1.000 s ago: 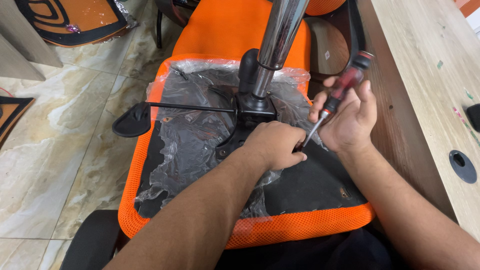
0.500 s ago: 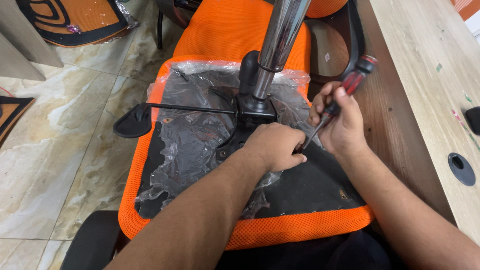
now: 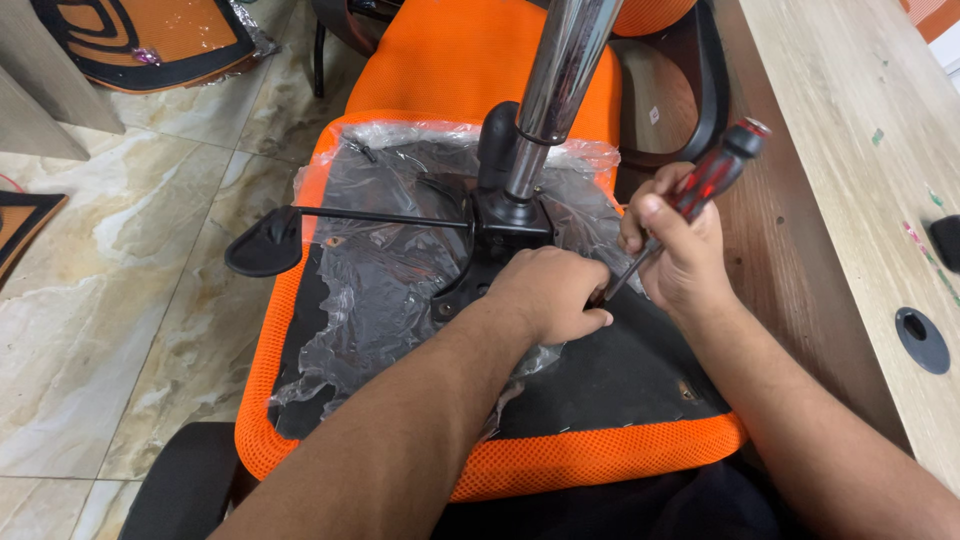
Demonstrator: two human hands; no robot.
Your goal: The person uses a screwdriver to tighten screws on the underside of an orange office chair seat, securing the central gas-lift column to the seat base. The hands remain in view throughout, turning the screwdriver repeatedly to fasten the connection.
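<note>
An upturned orange mesh chair seat [image 3: 600, 455] lies in front of me, its black underside covered by crumpled clear plastic wrap [image 3: 390, 290]. A black mechanism plate [image 3: 505, 225] with a chrome gas cylinder [image 3: 560, 75] stands at its centre. My right hand [image 3: 680, 250] grips a screwdriver [image 3: 715, 175] with a red and black handle, its shaft slanting down to the left towards the plate. My left hand [image 3: 550, 295] is curled with fingers closed beside the plate, right at the screwdriver's tip. What its fingers pinch is hidden.
A black lever with a paddle end [image 3: 265, 240] sticks out left from the mechanism. A wooden desk [image 3: 850, 130] with a round cable hole [image 3: 920, 340] runs along the right. Marble floor tiles [image 3: 110, 300] lie on the left, with another orange panel [image 3: 150, 35] at top left.
The screwdriver handle has tilted further to the right and lower while my right hand turned slightly. My left hand has stayed at the tip.
</note>
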